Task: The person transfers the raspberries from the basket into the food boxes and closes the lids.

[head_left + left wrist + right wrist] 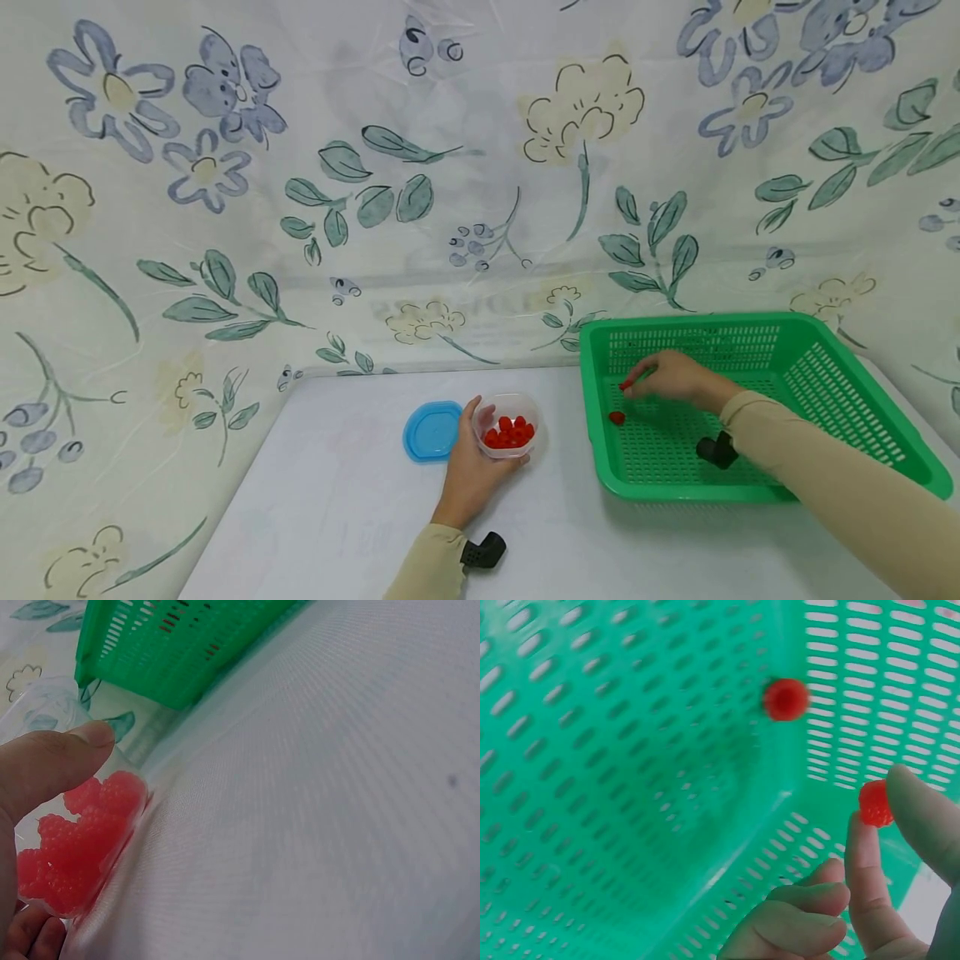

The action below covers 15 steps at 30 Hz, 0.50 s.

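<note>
My left hand [474, 471] grips a small clear plastic container [517, 402] on the table, its thumb and fingers round the sides. Several red raspberries [90, 832] lie in the bottom of it. Over the left part of a green basket [750, 492], my right hand [671, 379] pinches one raspberry [875, 803] between thumb and index finger, the other fingers curled in. Another raspberry [786, 699] lies on the basket floor, by the left wall, apart from the hand.
A blue lid [432, 432] lies flat on the white table [315, 492], just left of the container. The basket stands at the right with raised slotted walls. A flower-patterned cloth [450, 167] hangs behind the table.
</note>
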Motion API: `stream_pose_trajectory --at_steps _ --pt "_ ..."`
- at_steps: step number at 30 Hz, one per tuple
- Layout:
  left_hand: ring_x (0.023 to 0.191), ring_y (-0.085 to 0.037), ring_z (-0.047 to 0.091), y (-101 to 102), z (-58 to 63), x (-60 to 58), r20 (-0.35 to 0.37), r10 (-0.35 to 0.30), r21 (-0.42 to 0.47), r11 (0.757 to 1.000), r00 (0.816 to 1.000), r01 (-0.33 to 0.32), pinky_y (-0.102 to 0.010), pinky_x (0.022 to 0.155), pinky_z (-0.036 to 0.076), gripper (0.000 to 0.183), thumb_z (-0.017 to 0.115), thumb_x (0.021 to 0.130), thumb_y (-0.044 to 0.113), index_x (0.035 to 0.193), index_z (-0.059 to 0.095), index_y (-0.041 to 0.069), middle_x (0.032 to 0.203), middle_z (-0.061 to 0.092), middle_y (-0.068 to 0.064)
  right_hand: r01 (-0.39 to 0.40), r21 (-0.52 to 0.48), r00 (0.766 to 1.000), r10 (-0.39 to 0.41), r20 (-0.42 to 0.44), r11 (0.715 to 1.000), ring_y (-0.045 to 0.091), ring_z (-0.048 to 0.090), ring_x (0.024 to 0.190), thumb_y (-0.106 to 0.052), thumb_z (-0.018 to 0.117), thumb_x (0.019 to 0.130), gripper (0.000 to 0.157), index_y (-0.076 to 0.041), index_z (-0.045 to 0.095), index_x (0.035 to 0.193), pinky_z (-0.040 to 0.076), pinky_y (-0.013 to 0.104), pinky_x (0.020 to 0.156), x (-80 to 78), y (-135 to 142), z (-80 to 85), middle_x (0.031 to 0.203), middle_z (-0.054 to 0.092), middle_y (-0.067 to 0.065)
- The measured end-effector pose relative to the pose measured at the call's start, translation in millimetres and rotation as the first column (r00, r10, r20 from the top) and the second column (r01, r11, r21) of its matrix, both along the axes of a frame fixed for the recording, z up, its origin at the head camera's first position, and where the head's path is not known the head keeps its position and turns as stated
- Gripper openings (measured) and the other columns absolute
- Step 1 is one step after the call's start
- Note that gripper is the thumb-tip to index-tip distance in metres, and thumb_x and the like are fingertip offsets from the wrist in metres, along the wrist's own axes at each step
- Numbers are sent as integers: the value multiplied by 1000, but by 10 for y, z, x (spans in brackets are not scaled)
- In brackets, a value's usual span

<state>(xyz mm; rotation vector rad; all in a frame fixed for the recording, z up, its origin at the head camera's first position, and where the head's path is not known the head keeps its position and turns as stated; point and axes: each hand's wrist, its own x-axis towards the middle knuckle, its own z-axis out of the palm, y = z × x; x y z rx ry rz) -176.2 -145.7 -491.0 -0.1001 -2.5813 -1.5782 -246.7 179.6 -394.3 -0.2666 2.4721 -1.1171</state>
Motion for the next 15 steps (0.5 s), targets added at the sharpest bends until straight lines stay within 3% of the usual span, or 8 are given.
stream_pose_trajectory --at_steps 8,15 --pt "138 -30 44 -4 -7 -10 -3 -5 9 1000 1000 5 -53 108 43 106 92 73 25 155 25 18 150 49 -4 14 -35 1000 -15 -26 999 43 52 118 -25 71 93 36 -2 67 120 47 57 94 80 1 120 135 51 26" --pt "137 -30 45 -8 -15 -9 -1 -1 1 1000 1000 1 -53 107 44 106 92 72 24 155 26 17 150 49 -3 50 -116 998 -54 -32 992 36 52 105 -28 71 94 36 -3 67 120 46 53 90 172 -20 217 109 59 14"
